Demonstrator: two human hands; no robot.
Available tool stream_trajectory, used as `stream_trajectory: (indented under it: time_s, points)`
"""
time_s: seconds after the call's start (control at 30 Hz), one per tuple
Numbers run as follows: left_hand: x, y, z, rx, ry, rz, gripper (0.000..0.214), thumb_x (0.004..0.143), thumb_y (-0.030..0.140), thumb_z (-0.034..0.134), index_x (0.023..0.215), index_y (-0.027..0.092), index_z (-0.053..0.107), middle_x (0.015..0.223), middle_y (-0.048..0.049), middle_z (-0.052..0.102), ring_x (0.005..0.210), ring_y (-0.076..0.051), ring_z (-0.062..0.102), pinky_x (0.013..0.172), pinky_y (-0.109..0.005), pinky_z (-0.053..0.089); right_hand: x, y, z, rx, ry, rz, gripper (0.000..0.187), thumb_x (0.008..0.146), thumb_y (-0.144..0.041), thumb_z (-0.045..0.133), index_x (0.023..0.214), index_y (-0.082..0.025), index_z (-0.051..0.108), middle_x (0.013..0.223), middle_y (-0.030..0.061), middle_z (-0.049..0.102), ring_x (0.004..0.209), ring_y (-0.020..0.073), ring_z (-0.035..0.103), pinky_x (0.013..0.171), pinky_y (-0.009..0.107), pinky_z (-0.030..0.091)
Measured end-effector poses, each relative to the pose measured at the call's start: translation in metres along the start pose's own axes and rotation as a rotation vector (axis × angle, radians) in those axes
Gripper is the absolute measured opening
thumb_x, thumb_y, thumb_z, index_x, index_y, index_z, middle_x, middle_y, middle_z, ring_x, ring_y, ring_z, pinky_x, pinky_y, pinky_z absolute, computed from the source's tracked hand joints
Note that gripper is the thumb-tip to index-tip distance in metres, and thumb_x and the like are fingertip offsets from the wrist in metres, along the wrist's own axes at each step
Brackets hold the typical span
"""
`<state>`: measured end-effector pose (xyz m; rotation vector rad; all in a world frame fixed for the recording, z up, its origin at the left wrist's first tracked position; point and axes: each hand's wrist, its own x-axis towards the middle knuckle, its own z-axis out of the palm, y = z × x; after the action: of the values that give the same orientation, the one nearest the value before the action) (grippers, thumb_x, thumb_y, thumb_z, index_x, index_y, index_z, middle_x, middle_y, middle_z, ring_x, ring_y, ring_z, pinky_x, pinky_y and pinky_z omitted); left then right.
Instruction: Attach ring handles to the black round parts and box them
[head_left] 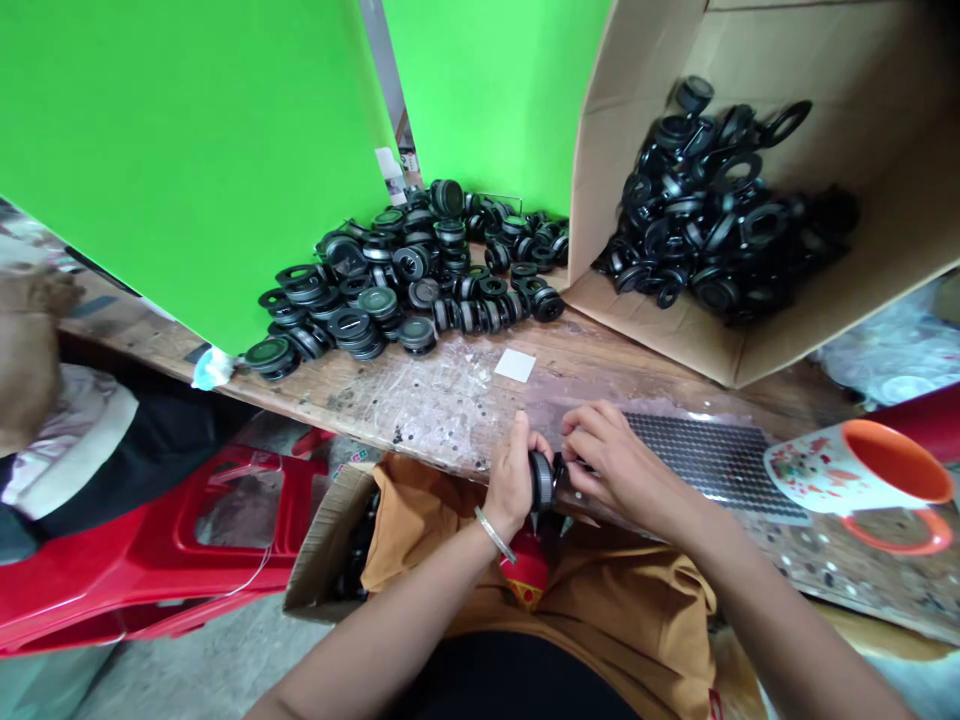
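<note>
Over the near edge of the bench, my left hand [510, 482] is wrapped round a round black part with a ribbed rim [543, 484], held on its side. My right hand [606, 452] is closed at the part's right face, fingers bent and pinched together. What sits between those fingertips is too small and dark to make out. Beyond my hands lies a big heap of similar round black parts [375, 300], some stacked and some in a row. A sheet with rows of small dark dots [694, 455] lies flat beside my right forearm.
An open cardboard box [660, 345] on its side holds more black parts. An orange-and-white mug [832, 465] lies tipped at right. Green panels [225, 130] stand behind the heap. A white square [515, 365] lies mid-bench. Left are a red plastic stool [172, 540] and another person's arm [26, 360].
</note>
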<state>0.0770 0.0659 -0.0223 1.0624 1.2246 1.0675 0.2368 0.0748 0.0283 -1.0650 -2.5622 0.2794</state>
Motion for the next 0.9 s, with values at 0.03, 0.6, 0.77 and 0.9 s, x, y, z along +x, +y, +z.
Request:
stream_trajectory:
  time_s: [0.03, 0.6, 0.77, 0.9]
  points:
    - [0.000, 0.000, 0.000, 0.005, 0.002, -0.003, 0.068, 0.091, 0.066, 0.019, 0.053, 0.020, 0.052, 0.049, 0.0000, 0.050, 0.050, -0.013, 0.046, 0.058, -0.026, 0.037, 0.001, 0.000, 0.000, -0.009, -0.007, -0.002, 0.011, 0.089, -0.015, 0.053, 0.080, -0.016, 0.059, 0.102, 0.0097, 0.058, 0.100, 0.0230, 0.048, 0.086, 0.039, 0.046]
    - [0.006, 0.006, -0.001, -0.253, -0.005, -0.130, 0.069, 0.089, 0.069, 0.026, 0.049, 0.018, 0.050, 0.042, 0.0000, 0.043, 0.041, -0.010, 0.037, 0.045, -0.023, 0.028, -0.045, -0.022, 0.062, 0.016, 0.466, 0.169, 0.037, 0.089, -0.008, 0.054, 0.123, -0.017, 0.061, 0.130, 0.0180, 0.050, 0.119, 0.0280, 0.049, 0.094, 0.047, 0.047]
    - [0.004, 0.006, 0.001, -0.238, -0.013, -0.114, 0.070, 0.090, 0.068, 0.025, 0.048, 0.017, 0.050, 0.043, -0.0006, 0.044, 0.041, -0.009, 0.038, 0.045, -0.023, 0.029, -0.043, -0.019, 0.049, 0.242, 0.606, 0.274, 0.016, 0.089, -0.011, 0.055, 0.100, -0.017, 0.065, 0.113, 0.0130, 0.057, 0.107, 0.0223, 0.056, 0.091, 0.042, 0.049]
    - [0.003, 0.005, 0.002, -0.234, -0.004, -0.104, 0.070, 0.089, 0.070, 0.027, 0.048, 0.017, 0.051, 0.043, -0.0003, 0.044, 0.041, -0.009, 0.037, 0.044, -0.023, 0.027, -0.039, -0.021, 0.050, 0.172, 0.608, 0.231, 0.015, 0.087, -0.010, 0.058, 0.097, -0.017, 0.067, 0.114, 0.0137, 0.056, 0.110, 0.0246, 0.052, 0.093, 0.045, 0.047]
